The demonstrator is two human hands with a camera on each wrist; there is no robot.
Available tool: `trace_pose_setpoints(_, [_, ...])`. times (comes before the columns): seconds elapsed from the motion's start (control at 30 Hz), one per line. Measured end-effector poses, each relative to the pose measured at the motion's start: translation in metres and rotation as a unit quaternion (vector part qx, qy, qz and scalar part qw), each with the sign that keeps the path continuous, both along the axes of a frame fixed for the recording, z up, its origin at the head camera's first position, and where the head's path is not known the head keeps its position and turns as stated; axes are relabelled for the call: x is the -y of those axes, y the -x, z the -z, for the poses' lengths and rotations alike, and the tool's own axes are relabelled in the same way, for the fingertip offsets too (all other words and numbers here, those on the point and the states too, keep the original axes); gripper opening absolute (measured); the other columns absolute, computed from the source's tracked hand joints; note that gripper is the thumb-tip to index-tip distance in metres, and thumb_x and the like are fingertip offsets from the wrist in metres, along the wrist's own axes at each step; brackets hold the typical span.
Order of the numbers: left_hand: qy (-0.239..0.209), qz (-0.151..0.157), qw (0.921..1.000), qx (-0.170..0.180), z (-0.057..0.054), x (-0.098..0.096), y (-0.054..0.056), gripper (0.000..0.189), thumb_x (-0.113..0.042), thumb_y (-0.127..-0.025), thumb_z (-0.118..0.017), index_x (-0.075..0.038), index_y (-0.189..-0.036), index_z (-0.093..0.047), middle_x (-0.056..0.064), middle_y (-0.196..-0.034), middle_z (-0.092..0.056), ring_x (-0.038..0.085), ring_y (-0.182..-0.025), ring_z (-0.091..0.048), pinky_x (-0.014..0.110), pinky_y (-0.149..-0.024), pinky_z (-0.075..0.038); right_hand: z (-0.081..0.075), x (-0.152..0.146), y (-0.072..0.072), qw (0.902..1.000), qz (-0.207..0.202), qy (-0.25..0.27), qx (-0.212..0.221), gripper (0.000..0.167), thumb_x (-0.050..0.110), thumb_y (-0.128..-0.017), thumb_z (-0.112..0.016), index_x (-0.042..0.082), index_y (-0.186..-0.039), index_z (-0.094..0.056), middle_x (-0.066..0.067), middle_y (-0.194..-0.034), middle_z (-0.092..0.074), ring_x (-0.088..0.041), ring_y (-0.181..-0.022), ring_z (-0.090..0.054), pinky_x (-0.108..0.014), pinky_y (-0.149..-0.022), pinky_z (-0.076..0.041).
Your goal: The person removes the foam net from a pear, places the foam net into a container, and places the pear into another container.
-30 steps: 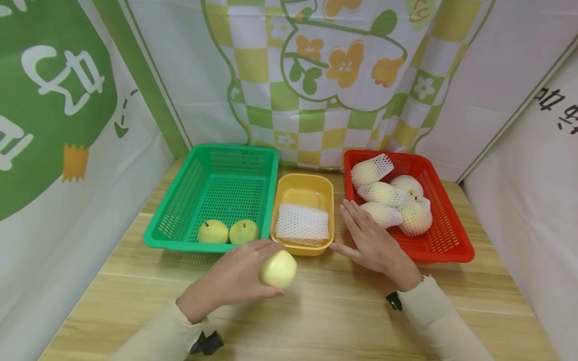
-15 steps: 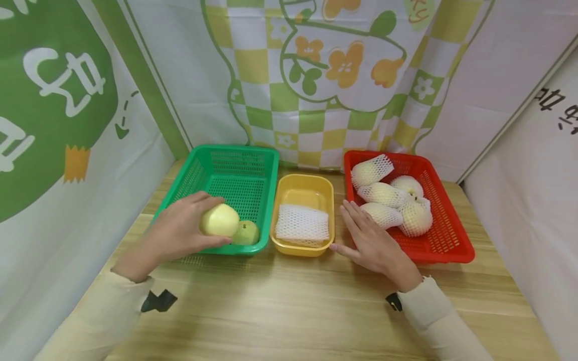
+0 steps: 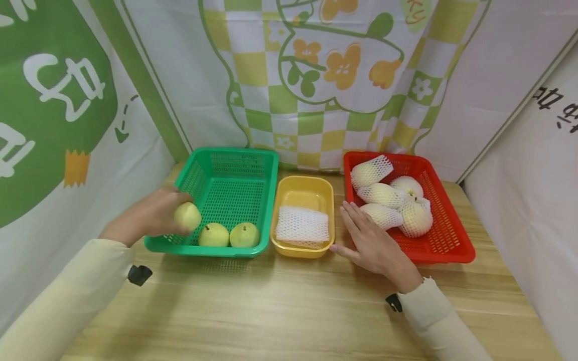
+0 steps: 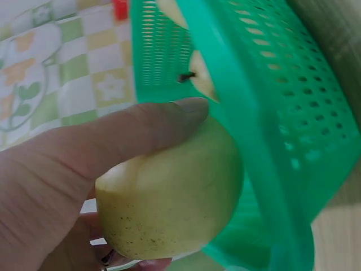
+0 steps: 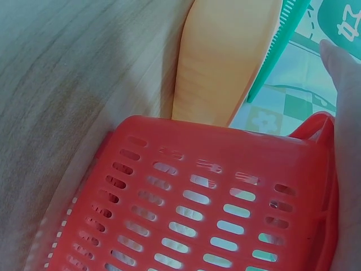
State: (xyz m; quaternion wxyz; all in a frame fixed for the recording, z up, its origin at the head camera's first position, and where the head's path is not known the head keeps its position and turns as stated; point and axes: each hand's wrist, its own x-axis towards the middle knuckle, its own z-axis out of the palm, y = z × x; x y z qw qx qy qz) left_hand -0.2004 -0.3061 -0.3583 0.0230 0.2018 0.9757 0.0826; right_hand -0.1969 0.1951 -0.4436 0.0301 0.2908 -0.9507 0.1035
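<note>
A pale yellow-green pear [image 4: 169,195] is gripped in my left hand [image 3: 153,213], thumb on one side and fingers on the other. The hand holds it over the left front corner of the green basket [image 3: 253,200]. Inside that basket, against the front wall, sit two more pears, a left one [image 3: 214,234] and a right one [image 3: 245,234]. My right hand [image 3: 377,243] lies with straight fingers on the left front rim of the red basket [image 3: 451,253]. Several pears in white foam nets [image 3: 381,194] fill that basket's left and middle.
Between the baskets stands a yellow tub [image 3: 304,185] with white foam nets [image 3: 302,224] stacked in its front half. All stand on a wood-grain table [image 3: 289,311]. A patterned cloth [image 3: 316,125] hangs close behind, and white walls flank both sides.
My left hand has carried the pear leftward from in front of the yellow tub, past the two pears, to the green basket's left side. The right hand has stayed in place.
</note>
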Motion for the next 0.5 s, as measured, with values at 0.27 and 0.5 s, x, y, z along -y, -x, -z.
trace_pose_setpoints(0.27, [0.068,0.003,0.9973,0.027,0.009,-0.003,0.004,0.077,-0.030,-0.063,-0.100,0.005,-0.124,-0.070,0.019,-0.106,-0.071,0.034,-0.089,-0.066,0.052,-0.075,-0.057,0.000,0.000,0.000,1.0000,-0.002,-0.003,-0.002,0.099,0.063,-0.100,-0.060,0.002,-0.168,-0.021,-0.016,-0.178,-0.016,-0.037,-0.164,-0.019,-0.056,-0.133,-0.022])
trace_pose_setpoints(0.5, [0.092,-0.006,0.9935,0.066,0.015,-0.010,0.008,0.078,-0.026,-0.066,-0.099,0.005,-0.129,-0.067,0.021,-0.111,-0.071,0.036,-0.096,-0.066,0.051,-0.076,-0.058,-0.001,0.000,-0.001,1.0000,0.001,-0.001,-0.002,0.099,0.062,-0.100,-0.061,0.001,-0.167,-0.022,-0.016,-0.178,-0.016,-0.037,-0.164,-0.020,-0.056,-0.133,-0.023])
